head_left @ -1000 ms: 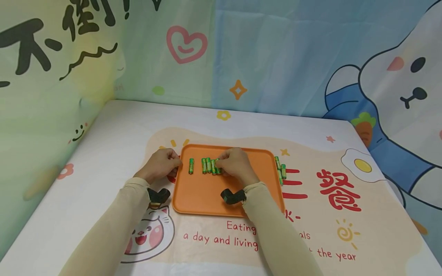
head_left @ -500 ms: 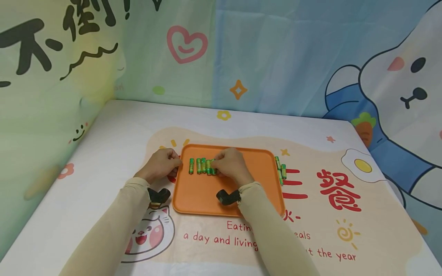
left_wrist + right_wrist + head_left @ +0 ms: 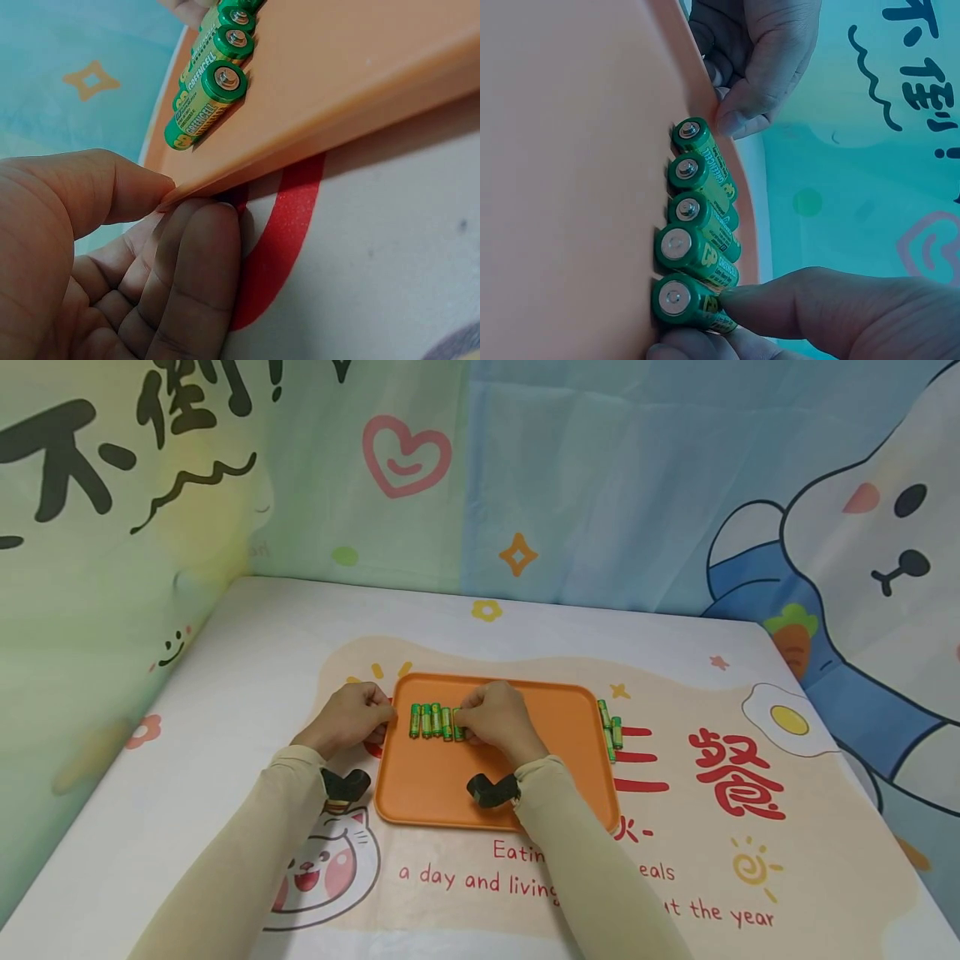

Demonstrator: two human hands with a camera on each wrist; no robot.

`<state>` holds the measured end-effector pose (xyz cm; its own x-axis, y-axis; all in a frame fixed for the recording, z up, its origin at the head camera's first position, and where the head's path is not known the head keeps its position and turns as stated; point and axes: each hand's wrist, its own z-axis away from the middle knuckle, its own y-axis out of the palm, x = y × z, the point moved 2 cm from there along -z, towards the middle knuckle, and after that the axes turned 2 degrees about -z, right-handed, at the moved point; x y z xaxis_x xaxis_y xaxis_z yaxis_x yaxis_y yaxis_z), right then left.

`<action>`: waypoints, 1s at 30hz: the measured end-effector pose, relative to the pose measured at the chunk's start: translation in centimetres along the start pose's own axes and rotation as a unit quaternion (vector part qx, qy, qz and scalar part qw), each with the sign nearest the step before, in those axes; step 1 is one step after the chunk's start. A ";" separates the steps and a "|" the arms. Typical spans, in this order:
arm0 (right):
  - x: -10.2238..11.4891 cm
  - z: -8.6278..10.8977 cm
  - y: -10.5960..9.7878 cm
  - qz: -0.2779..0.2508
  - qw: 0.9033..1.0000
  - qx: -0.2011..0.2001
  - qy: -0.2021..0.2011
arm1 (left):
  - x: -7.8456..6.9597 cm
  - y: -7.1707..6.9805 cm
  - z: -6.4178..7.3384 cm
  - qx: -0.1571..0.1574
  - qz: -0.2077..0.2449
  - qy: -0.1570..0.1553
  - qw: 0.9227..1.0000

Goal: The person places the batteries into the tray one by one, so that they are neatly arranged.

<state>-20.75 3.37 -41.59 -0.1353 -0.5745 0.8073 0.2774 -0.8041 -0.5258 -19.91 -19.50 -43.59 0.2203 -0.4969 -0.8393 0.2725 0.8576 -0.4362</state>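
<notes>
Several green GP batteries (image 3: 426,721) stand side by side in a row on an orange tray (image 3: 435,789). My left hand (image 3: 348,718) pinches the tray's left rim between thumb and fingers, as the left wrist view shows. At the row's right end, my right hand (image 3: 498,718) holds the last battery (image 3: 676,300) between thumb and fingers. In the right wrist view, that battery and its neighbour (image 3: 679,246) show flat ends, while the others show button ends. The right fingers hide part of the end battery in the head view.
Beyond the tray's right edge lie 3 more green batteries (image 3: 617,732) on the printed tablecloth (image 3: 720,868). A cartoon backdrop (image 3: 600,485) hangs behind and to the left of the table.
The right hand has moved left along the tray, and the batteries near it have slid left with it. They now sit close to the formerly separate leftmost battery. The left hand stays put.
</notes>
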 end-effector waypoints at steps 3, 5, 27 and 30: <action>-0.1 0.0 0.0 -0.005 1.000 0.000 -0.001 | 0.0 0.0 0.0 0.001 -0.001 0.000 1.000; -0.1 0.0 -0.1 -0.009 1.000 0.000 0.001 | -0.1 0.0 0.0 0.003 0.001 0.001 1.000; -1.0 0.5 -2.4 -0.019 1.000 -0.013 0.004 | -0.3 -0.1 0.1 0.016 -0.003 -0.006 1.000; -1.5 0.7 -3.8 -0.016 1.000 -0.020 -0.004 | -0.3 -0.2 0.2 0.015 -0.005 -0.007 1.000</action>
<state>-20.91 7.39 -40.65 -0.1365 -0.5475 0.8256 0.2349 -0.8275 -0.5100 -19.81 -19.53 -43.19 0.2304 -0.5082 -0.8299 0.3030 0.8479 -0.4351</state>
